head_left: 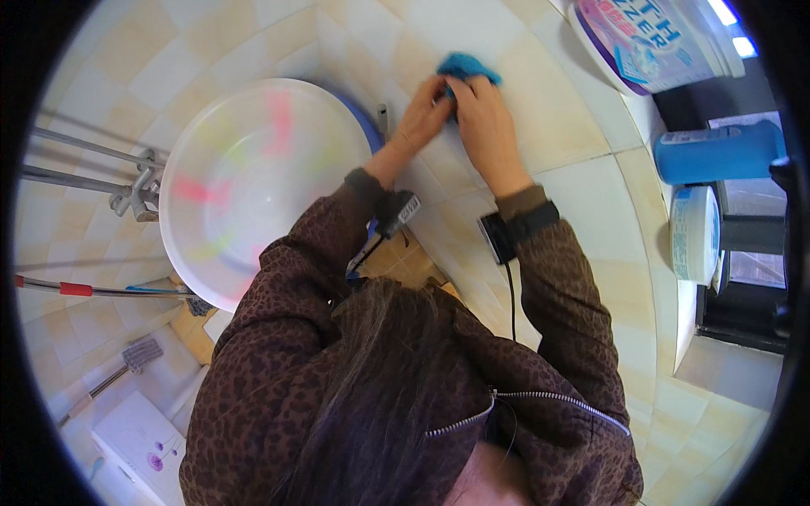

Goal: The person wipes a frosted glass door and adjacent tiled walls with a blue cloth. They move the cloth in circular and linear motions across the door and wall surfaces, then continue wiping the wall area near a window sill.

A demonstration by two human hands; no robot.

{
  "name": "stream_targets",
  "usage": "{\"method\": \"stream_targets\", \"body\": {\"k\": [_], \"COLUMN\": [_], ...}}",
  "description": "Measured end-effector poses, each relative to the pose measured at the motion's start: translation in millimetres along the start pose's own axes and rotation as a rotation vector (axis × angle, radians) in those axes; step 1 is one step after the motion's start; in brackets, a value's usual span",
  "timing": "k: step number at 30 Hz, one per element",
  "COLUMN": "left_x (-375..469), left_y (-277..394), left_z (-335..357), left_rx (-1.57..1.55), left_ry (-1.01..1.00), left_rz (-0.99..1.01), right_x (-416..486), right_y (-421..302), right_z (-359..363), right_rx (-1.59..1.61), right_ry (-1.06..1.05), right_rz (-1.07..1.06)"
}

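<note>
A blue cloth (pixel 468 68) is bunched between my two hands, close to the tiled wall (pixel 557 107). My left hand (pixel 423 117) grips its left part with bent fingers. From the right, my right hand (pixel 484 123) closes on the same cloth, its fingertips near those of the left. The hands cover much of the cloth, and its edges look slightly blurred. Both wrists wear black straps with small devices and cables.
Left of my hands stands a large white plastic basin (pixel 259 190), with wall pipes and a faucet (pixel 139 196) beyond it. A tub (pixel 658 47), a blue bottle (pixel 718 152) and a white container (pixel 695 234) line the window ledge at right. A mop head (pixel 142 354) is at lower left.
</note>
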State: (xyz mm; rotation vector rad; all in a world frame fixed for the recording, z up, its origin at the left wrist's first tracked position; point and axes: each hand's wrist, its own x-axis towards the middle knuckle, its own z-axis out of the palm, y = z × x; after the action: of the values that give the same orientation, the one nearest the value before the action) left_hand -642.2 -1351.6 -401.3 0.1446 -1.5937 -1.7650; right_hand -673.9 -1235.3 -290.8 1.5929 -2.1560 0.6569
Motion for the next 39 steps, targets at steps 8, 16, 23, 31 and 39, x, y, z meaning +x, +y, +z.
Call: {"method": "stream_targets", "body": {"k": [8, 16, 23, 31, 39], "left_x": [56.8, -7.5, -63.1, -143.9, -232.2], "left_y": [-10.6, -44.4, -62.1, -27.6, 14.3], "left_z": [-54.1, -21.8, 27.1, 115.5, 225.0], "left_rx": [-0.103, -0.27, -0.497, -0.546, -0.57], "left_ry": [0.241, 0.236, 0.238, 0.014, -0.392], "left_rz": [-0.03, -0.331, -0.635, -0.789, -0.866], "right_x": [78.0, 33.7, -45.3, -153.8, -287.7], "right_y": [-6.2, 3.6, 18.2, 25.9, 34.8], "right_z": [68.4, 80.3, 56.4, -25.8, -138.7], "right_rx": [-0.179, -0.383, -0.354, -0.403, -0.307], "right_ry": [-0.013, -0.237, -0.262, -0.344, -0.302], "right_rz": [-0.07, -0.139, -0.145, -0.068, 0.108]}}
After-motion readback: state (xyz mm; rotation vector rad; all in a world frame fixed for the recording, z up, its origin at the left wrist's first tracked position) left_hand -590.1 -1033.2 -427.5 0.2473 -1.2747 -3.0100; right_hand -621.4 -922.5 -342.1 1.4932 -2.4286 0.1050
